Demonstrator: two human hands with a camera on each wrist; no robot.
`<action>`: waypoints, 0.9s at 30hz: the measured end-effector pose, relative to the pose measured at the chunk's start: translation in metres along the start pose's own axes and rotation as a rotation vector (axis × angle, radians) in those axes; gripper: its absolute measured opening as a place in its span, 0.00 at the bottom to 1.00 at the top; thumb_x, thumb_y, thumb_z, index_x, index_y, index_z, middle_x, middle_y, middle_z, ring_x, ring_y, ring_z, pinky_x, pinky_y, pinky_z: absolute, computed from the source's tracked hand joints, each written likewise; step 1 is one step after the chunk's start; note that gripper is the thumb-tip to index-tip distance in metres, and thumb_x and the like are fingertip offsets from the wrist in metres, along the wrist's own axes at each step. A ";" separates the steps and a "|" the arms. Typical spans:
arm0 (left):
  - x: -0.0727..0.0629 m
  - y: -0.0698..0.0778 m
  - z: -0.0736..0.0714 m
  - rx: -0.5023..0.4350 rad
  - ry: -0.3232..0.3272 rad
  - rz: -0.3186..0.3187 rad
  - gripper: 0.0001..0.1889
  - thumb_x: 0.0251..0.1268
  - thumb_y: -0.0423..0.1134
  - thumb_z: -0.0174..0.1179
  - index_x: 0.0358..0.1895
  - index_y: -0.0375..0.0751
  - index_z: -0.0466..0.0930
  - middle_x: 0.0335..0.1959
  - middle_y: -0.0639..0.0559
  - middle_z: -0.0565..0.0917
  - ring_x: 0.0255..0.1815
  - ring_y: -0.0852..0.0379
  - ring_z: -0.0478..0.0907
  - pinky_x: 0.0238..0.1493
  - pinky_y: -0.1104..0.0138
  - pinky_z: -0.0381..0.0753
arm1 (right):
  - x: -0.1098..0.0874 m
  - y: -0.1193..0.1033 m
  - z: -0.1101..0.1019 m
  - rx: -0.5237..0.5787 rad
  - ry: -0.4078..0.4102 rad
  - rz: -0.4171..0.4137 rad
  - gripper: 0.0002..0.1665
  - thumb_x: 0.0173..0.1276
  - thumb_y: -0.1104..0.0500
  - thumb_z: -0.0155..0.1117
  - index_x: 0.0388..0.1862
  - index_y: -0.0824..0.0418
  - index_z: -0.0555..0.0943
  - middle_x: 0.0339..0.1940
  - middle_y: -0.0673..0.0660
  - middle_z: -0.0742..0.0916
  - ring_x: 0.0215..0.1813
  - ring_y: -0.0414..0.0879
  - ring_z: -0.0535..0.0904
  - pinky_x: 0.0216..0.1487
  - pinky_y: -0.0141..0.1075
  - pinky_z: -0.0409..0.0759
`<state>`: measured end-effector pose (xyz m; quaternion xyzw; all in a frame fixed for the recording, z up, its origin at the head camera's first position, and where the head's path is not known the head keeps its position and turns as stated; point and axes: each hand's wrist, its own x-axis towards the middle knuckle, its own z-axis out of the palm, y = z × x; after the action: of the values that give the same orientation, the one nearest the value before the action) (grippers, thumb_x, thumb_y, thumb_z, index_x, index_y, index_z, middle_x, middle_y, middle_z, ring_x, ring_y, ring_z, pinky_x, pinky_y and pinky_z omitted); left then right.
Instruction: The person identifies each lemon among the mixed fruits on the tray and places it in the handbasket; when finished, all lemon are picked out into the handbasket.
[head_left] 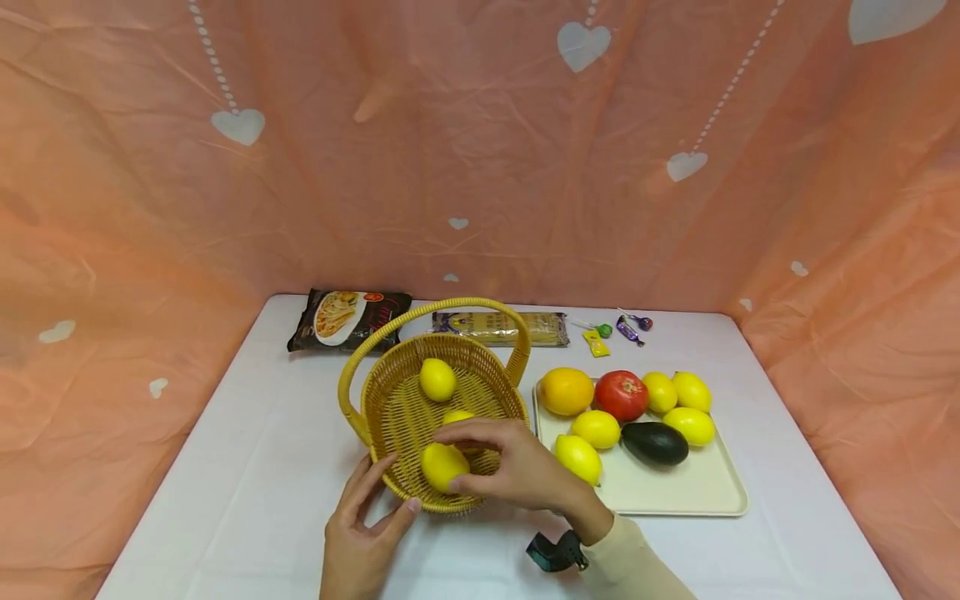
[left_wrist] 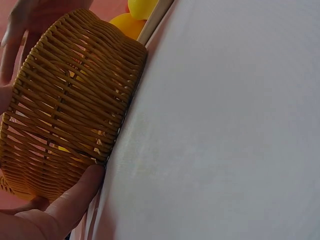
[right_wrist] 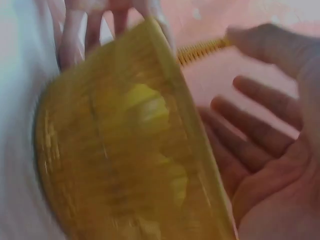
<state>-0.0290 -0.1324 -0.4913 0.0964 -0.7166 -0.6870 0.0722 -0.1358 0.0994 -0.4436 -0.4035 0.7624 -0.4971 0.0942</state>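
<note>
Here, R hand (head_left: 517,468) loose over lemon (head_left: 439,465), L hand (head_left: 360,529) spread @ roomy basket's edge (head_left: 438,507).

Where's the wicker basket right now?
In the head view, the wicker basket stands just left of the cream tray, with the left hand touching its near left side.

We identify the basket (left_wrist: 65,100) as woven, wicker-like strand with a ribbed surface and slight sheen. We classify the lemons (head_left: 437,380) as smooth, softly glossy. We list the tray (head_left: 675,492) as smooth, plastic-looking; the black packet (head_left: 360,318) as glossy film; the counter covering (head_left: 262,500) as matt cloth; the backdrop (head_left: 480,183) as creased fabric.
</note>
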 end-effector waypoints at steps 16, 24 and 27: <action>0.001 -0.003 0.000 -0.019 -0.002 0.004 0.35 0.67 0.29 0.77 0.77 0.40 0.78 0.88 0.37 0.59 0.85 0.33 0.60 0.62 0.62 0.90 | -0.134 0.043 -0.131 0.179 0.392 0.107 0.26 0.72 0.83 0.62 0.69 0.80 0.79 0.66 0.52 0.91 0.67 0.44 0.88 0.69 0.33 0.87; 0.001 -0.004 -0.001 -0.016 -0.004 0.012 0.35 0.67 0.31 0.77 0.77 0.40 0.78 0.88 0.36 0.58 0.86 0.31 0.59 0.62 0.63 0.90 | -0.187 0.053 -0.177 0.143 0.590 0.104 0.23 0.74 0.85 0.57 0.67 0.87 0.75 0.63 0.50 0.92 0.64 0.39 0.89 0.65 0.27 0.87; 0.001 -0.004 -0.001 -0.013 -0.004 0.008 0.35 0.67 0.31 0.78 0.77 0.41 0.78 0.88 0.36 0.58 0.86 0.31 0.59 0.62 0.63 0.90 | -0.199 0.060 -0.186 0.149 0.627 0.126 0.22 0.75 0.84 0.58 0.67 0.86 0.76 0.61 0.50 0.93 0.63 0.37 0.89 0.64 0.25 0.86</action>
<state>-0.0298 -0.1336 -0.4953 0.0918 -0.7125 -0.6916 0.0743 -0.1378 0.3780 -0.4536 -0.1745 0.7394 -0.6446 -0.0854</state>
